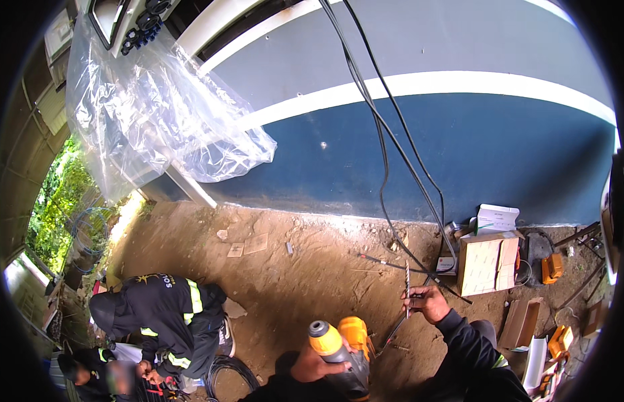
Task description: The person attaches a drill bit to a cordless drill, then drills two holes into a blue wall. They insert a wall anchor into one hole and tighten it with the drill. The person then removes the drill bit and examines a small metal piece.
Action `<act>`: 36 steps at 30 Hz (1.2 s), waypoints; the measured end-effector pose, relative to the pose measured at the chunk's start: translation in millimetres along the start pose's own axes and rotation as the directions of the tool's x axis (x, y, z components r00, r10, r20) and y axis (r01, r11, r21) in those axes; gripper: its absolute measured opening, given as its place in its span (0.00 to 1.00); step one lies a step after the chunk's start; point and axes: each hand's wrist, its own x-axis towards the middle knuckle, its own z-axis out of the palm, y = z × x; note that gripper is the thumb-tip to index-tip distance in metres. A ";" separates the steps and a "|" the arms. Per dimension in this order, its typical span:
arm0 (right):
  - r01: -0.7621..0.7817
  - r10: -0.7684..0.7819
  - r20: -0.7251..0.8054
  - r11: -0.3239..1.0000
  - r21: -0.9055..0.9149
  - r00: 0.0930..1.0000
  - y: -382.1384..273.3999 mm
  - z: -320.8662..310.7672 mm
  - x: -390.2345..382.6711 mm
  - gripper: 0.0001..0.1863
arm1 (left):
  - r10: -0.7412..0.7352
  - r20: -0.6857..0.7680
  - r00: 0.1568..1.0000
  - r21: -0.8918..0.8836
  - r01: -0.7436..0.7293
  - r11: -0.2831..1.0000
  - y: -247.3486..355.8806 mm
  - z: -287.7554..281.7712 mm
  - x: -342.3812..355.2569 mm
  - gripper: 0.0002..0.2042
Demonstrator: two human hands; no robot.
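My left hand (pixel 312 366) is wrapped round a yellow and black power drill (pixel 325 340) at the lower middle, its nose pointing up and slightly left. I see no bit in its nose. To the right, my right hand (pixel 429 305) pinches a long spiral drill bit (pixel 408 281) between thumb and fingers. The bit stands nearly upright, apart from the drill. Just beyond this hand, black cables (pixel 419 175) hang down across the wall and reach the dirt. Part of the drill's handle is hidden by my left hand and sleeve.
An open cardboard box (pixel 478 266) stands by the blue wall (pixel 312 161), with yellow tools (pixel 552 268) farther right. At lower left a co-worker (pixel 166 315) bends beside another person (pixel 84 372). A cable coil (pixel 225 375) lies near them. Clear plastic sheeting (pixel 158 114) hangs at upper left.
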 end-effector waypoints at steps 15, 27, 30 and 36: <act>-0.006 -0.022 0.095 0.958 0.286 0.995 -23.9 30.9 -14.2 0.11 | -0.210 0.092 0.973 0.001 0.210 0.978 -70.7 76.2 40.5 0.16; 0.078 -0.075 -0.022 0.974 0.213 0.997 -25.3 39.5 -28.5 0.11 | -0.331 0.151 0.932 -0.082 0.345 0.935 -128.0 82.7 66.2 0.16; 0.040 -0.027 -0.091 0.988 0.147 0.996 -18.9 43.0 -29.1 0.10 | -0.359 0.172 0.917 -0.071 0.375 0.924 -138.1 81.2 68.9 0.16; 0.012 0.010 -0.197 0.994 0.110 0.980 -0.7 43.7 -25.3 0.09 | -0.425 0.175 0.888 -0.167 0.452 0.876 -162.8 80.9 69.0 0.16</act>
